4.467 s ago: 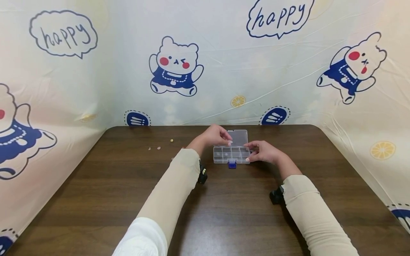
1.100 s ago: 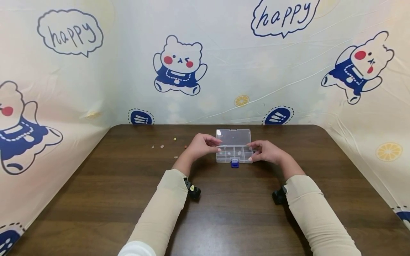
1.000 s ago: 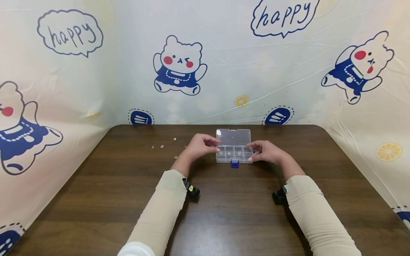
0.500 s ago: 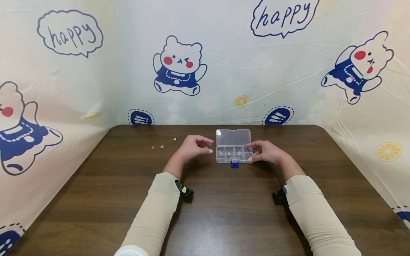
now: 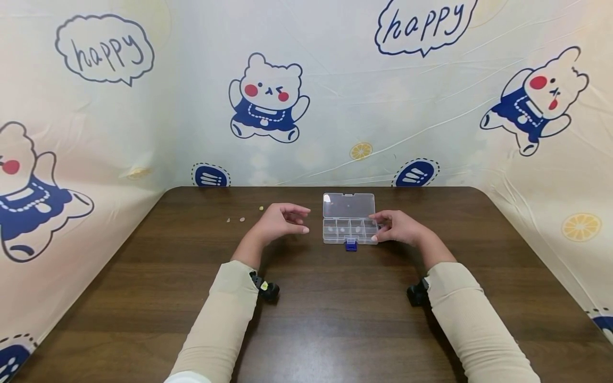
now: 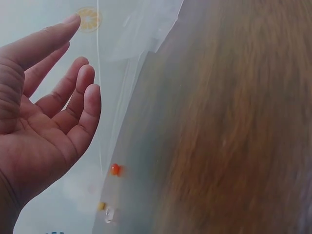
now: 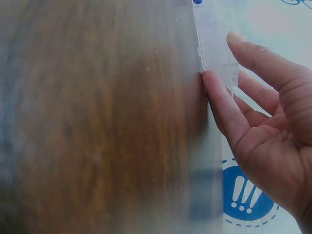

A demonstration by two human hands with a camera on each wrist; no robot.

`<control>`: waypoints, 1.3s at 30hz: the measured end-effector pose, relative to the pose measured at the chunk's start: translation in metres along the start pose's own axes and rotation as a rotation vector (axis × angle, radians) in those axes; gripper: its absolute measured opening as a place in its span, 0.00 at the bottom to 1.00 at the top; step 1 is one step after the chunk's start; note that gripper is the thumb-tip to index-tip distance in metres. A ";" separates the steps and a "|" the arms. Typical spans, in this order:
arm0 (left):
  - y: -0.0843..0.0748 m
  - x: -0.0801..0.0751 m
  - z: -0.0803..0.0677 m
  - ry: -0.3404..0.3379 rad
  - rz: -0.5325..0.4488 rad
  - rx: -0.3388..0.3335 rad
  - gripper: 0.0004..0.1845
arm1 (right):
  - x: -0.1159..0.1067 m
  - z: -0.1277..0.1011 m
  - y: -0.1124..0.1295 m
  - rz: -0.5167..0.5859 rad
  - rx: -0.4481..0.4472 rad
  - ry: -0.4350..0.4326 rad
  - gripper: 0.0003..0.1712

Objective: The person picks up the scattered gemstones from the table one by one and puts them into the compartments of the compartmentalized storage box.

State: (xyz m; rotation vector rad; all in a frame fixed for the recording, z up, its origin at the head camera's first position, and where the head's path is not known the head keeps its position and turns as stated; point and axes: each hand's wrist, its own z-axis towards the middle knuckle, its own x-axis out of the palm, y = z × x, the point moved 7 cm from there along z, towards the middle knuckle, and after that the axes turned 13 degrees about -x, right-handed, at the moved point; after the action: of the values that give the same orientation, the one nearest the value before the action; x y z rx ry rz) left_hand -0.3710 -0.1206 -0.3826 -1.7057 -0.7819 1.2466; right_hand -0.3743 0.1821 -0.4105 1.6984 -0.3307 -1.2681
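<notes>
A clear plastic compartment box (image 5: 351, 232) stands near the far edge of the table, its lid (image 5: 348, 205) raised at the back and a blue latch (image 5: 351, 245) at the front. Whitish little pieces show in some compartments. My right hand (image 5: 399, 226) holds the box's right end, thumb at the front and fingers behind. To the left of the box, my left hand (image 5: 280, 221) hovers with fingers loosely bent and nothing in them. In the left wrist view an orange bead (image 6: 115, 169), a yellow bead (image 6: 101, 206) and a clear bead (image 6: 109, 214) lie beyond the left hand.
On the far left of the dark wooden table (image 5: 316, 319) lie small loose pieces: a yellow bead (image 5: 261, 208), a pale pinkish one (image 5: 242, 219) and a tiny pale one (image 5: 228, 219). A printed cloth (image 5: 330, 96) hangs around the table's back and sides.
My left hand has let go of a small pale piece over the box, then moved left, away from the box. It now covers the orange bead in the head view. The right hand stays put.
</notes>
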 end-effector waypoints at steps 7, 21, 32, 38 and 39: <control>0.001 -0.009 -0.008 0.003 0.022 -0.010 0.24 | 0.000 0.000 0.001 -0.004 -0.010 0.000 0.40; 0.005 -0.023 -0.022 0.006 0.069 -0.022 0.26 | 0.001 -0.002 0.000 0.015 -0.018 0.006 0.40; 0.015 -0.042 -0.032 -0.004 0.100 -0.058 0.25 | 0.000 0.000 0.004 0.016 -0.031 0.007 0.39; 0.020 -0.048 -0.039 -0.002 0.119 -0.092 0.27 | 0.000 0.000 0.002 0.011 -0.025 0.009 0.40; 0.022 -0.049 -0.040 -0.001 0.119 -0.100 0.27 | 0.000 0.000 0.002 0.011 -0.026 0.009 0.39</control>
State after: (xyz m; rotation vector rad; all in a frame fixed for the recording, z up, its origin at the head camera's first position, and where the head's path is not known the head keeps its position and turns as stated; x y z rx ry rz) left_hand -0.3481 -0.1833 -0.3769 -1.8556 -0.7641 1.3073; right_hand -0.3732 0.1811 -0.4092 1.6778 -0.3164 -1.2511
